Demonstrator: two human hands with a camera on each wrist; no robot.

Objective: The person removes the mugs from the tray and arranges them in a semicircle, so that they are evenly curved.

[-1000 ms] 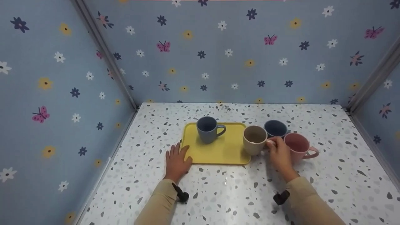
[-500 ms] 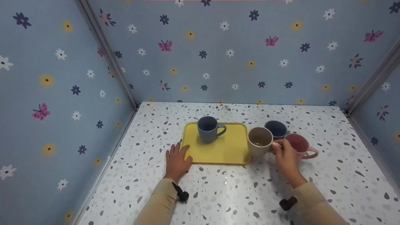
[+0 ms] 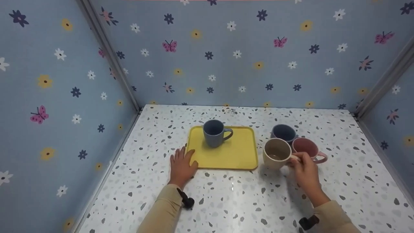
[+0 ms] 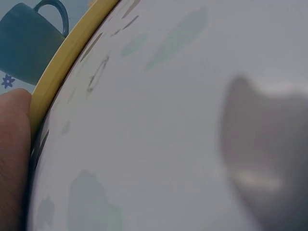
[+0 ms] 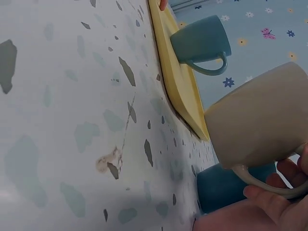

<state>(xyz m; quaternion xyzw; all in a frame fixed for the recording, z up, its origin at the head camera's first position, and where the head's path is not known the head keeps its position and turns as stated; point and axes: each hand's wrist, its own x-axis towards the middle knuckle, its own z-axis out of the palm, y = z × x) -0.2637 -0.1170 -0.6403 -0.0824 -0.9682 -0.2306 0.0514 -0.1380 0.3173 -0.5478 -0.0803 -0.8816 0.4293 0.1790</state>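
Pinching handle [image 5: 255, 181]: right hand [image 3: 307, 171] | beige mug [image 3: 273, 163]: just left | left hand [image 3: 182, 166]: spread, touching tray [image 3: 226, 158]

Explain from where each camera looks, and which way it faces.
Head: on the head, facing forward and down at the rectangular yellow tray; the left hand, right hand and beige sleeves show.
Left wrist: on that wrist, facing along the white speckled tabletop; part of the left hand shows.
Right wrist: on that wrist, facing the cream, handled, ceramic-looking mug; part of the right hand shows, plus a fingertip at top.
Both wrist views share the tray and its blue-grey, ceramic-looking mug.
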